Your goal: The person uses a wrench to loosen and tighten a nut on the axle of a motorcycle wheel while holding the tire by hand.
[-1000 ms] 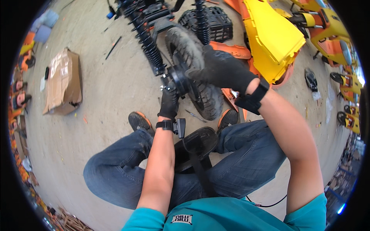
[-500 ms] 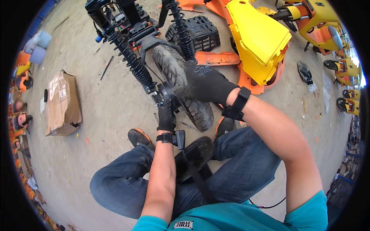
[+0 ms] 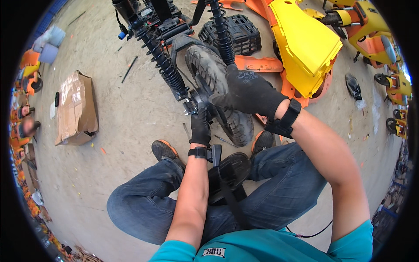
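Between my bent legs and the scooter frame stands a wheel with a knobbly, dusty tyre (image 3: 205,65). My left hand (image 3: 200,129), in a black glove, is closed at the hub (image 3: 201,97), by the lower end of the left spring shock absorber (image 3: 163,65). What its fingers pinch there is hidden. My right hand (image 3: 253,90), also gloved, grips the wheel from the right, its thumb reaching toward the hub. The right shock absorber (image 3: 221,32) runs down behind this hand, which hides its lower end.
A taped cardboard box (image 3: 77,109) lies left. Behind the wheel are a black crate (image 3: 244,35) and yellow body panels (image 3: 301,43) with orange ones (image 3: 259,63). A loose spring (image 3: 186,131) and a thin rod (image 3: 224,140) lie near my feet. Yellow scooters (image 3: 375,35) stand far right.
The whole view has shifted, so the scene sits farther right. Both hands stay at the wheel, with little visible change in their grip.
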A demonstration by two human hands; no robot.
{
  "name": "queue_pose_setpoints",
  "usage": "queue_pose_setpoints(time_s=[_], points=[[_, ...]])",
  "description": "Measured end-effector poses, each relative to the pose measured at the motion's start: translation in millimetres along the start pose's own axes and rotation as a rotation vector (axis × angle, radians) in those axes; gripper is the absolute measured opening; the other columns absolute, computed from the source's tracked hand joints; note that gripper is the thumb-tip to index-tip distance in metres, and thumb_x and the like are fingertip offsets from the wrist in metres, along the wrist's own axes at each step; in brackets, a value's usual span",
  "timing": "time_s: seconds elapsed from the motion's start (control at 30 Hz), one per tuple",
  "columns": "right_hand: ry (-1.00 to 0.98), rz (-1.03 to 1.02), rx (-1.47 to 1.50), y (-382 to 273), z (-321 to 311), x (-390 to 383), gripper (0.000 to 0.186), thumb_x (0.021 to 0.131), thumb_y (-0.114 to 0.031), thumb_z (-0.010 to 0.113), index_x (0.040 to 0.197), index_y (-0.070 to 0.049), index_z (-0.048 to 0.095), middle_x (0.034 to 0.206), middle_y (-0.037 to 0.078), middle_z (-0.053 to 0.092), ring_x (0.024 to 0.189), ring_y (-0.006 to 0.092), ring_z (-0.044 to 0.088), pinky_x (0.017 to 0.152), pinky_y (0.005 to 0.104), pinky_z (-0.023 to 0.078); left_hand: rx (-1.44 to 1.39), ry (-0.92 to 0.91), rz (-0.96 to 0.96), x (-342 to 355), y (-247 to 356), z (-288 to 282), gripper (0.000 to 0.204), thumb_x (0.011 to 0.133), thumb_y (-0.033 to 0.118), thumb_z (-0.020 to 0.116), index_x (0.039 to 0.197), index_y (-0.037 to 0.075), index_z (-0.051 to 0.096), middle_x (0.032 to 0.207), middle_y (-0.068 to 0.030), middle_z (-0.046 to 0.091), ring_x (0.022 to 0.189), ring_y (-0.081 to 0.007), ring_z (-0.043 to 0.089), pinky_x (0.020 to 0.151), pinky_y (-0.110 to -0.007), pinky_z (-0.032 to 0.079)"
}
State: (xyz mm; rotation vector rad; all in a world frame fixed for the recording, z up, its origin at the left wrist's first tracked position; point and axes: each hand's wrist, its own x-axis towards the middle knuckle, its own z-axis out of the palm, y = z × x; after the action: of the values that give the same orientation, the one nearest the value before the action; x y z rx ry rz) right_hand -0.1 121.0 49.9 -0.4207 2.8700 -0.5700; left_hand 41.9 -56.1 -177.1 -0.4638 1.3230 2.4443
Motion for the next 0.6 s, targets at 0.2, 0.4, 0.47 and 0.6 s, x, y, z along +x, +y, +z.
queue_pose_setpoints(time_s=[0.2,0.4,0.47,0.6], points=[[0.006,0.003,0.052,-2,-9,-2,0.073,0.08,-0.05,0.076,0.104,0.015,0.054,0.082,0.029,0.067,0.078,0.0411,0.07,0.067,0.0441,0.056,0.049,-0.153,-0.035,2,16,-8,0.035,0.102,0.041,0.055,0.097,0.008,0.064,0.089,-0.0034,0.066,0.08,-0.0151,0.06,0.075,-0.031,0.048],[0.033,-0.079,0.004,0,-5,-1,0.08,0.086,-0.06,0.065,0.12,0.01,0.046,0.082,0.026,0.067,0.073,0.0377,0.07,0.062,0.0431,0.055,-0.084,-0.207,-0.067,6,8,-23,0.037,0.103,0.041,0.053,0.107,0.005,0.063,0.099,-0.0038,0.066,0.091,-0.0157,0.06,0.083,-0.032,0.048],[-0.073,-0.009,-0.066,-3,-15,-4,0.082,0.086,-0.062,0.063,0.123,0.01,0.047,0.081,0.025,0.067,0.073,0.0372,0.07,0.062,0.0434,0.055,0.001,-0.163,-0.14,11,5,-36,0.039,0.103,0.041,0.052,0.114,0.005,0.063,0.105,-0.0038,0.068,0.091,-0.0166,0.061,0.083,-0.032,0.049],[0.12,-0.288,-0.138,22,5,3,0.065,0.09,-0.053,0.064,0.112,0.007,0.059,0.08,0.022,0.061,0.069,0.0327,0.066,0.061,0.0395,0.054,-0.034,-0.207,-0.152,16,7,-33,0.043,0.101,0.038,0.056,0.128,0.005,0.057,0.121,-0.0047,0.067,0.108,-0.0185,0.063,0.095,-0.034,0.05]])
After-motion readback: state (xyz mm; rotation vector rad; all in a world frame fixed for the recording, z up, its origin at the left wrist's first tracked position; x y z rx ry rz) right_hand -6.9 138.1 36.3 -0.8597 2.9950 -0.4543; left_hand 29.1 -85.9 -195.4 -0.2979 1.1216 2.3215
